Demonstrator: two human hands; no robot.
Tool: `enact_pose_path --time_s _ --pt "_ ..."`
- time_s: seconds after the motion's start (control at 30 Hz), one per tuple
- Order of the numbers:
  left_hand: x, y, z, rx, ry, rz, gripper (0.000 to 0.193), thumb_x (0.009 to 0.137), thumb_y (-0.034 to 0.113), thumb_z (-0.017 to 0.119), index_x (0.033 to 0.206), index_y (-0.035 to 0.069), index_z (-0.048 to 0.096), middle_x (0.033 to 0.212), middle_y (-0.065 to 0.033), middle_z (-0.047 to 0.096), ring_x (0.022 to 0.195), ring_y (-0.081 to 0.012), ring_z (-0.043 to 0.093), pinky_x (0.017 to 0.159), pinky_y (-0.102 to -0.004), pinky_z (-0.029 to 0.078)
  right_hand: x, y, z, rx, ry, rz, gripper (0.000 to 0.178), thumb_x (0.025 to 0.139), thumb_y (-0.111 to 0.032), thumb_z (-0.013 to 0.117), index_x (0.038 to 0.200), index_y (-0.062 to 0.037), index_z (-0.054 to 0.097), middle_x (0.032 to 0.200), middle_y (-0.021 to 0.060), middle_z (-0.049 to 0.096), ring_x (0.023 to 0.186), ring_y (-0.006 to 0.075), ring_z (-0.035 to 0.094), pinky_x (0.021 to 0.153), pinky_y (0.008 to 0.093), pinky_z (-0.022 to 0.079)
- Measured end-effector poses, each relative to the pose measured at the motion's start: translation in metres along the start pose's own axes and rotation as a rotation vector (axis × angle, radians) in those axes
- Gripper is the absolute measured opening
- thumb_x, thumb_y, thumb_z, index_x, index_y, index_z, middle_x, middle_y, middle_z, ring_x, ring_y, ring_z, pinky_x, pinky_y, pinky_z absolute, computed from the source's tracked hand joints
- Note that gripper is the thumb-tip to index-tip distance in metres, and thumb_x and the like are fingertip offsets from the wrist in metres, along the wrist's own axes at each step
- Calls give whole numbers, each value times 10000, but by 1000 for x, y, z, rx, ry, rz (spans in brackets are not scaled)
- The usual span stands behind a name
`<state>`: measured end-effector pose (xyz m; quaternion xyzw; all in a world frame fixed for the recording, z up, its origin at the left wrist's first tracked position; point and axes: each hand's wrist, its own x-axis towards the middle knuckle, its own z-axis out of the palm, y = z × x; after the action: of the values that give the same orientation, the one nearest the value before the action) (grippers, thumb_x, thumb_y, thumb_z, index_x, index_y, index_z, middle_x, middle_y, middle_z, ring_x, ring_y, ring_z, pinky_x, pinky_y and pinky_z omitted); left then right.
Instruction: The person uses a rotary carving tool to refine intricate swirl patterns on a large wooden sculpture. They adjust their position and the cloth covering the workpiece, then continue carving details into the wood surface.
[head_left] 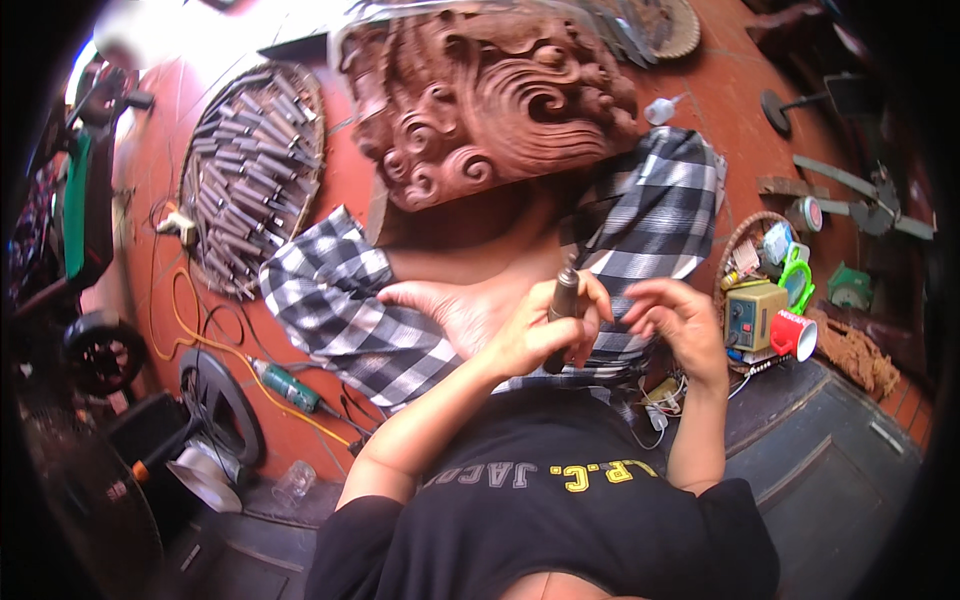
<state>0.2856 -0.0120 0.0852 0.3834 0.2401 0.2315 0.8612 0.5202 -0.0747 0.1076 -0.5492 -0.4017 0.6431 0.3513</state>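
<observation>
Tool (566, 290) in the left hand (553, 328), carving (490, 110) just beyond the legs (655, 200)

Fingers of the left hand wrap a slim, dark cylindrical tool, and the grip is narrow, closed around its shaft. One end of the tool points up toward the carving, the other back toward the black shirt (540, 535). The right hand (683, 325) hangs just beside it with fingers loosely bent, its grip partly open and holding nothing; a slight gap shows between the two sets of fingertips.

The reddish-brown carving, all curls and waves, sits ahead of the checked trousers, its near edge close to the shins. A bare foot (450, 305) lies just left of the left hand, so room is tight on that side (the forearm passes right next to it).

Red tile floor (350, 150) shows as a narrow strip between the carving and a basket (321, 140) of chisels (240, 190), whose lower rim comes close to the left knee. Below it, a yellow cord (180, 310) winds past a green power tool (288, 388).

On the right, another strip of tile separates the knee from a second basket (735, 240), with a beige control box (757, 318) and a red mug (790, 335) at its near edge. A small clear bottle (660, 110) stands or lies beside the carving's right edge; which, I cannot tell.
</observation>
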Motion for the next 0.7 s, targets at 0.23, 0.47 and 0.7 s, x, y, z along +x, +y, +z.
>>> enact_pose_path --time_s 0.23,0.47,0.7 --pt "30 1 38 197 -135 -434 337 830 48 541 1164 26 504 746 -20 533 582 -103 543 516 -230 436 12 -5 -30 11 -86 -481 199 854 -14 700 1050 24 709 873 97 687 762 132 660 692 270 531" --pt "53 -15 47 349 -118 -604 286 849 76 567 1132 34 552 729 -13 543 559 -104 534 526 -230 427 -5 16 -50 114 225 -456 90 877 -73 705 896 15 696 810 73 686 713 124 655 643 246 516" --pt "50 -33 30 585 -117 -640 185 867 108 569 1034 41 609 616 -17 552 549 -95 540 515 -256 418 -9 22 -139 488 974 -574 161 955 -167 628 995 -12 644 828 74 681 743 128 668 617 225 507"
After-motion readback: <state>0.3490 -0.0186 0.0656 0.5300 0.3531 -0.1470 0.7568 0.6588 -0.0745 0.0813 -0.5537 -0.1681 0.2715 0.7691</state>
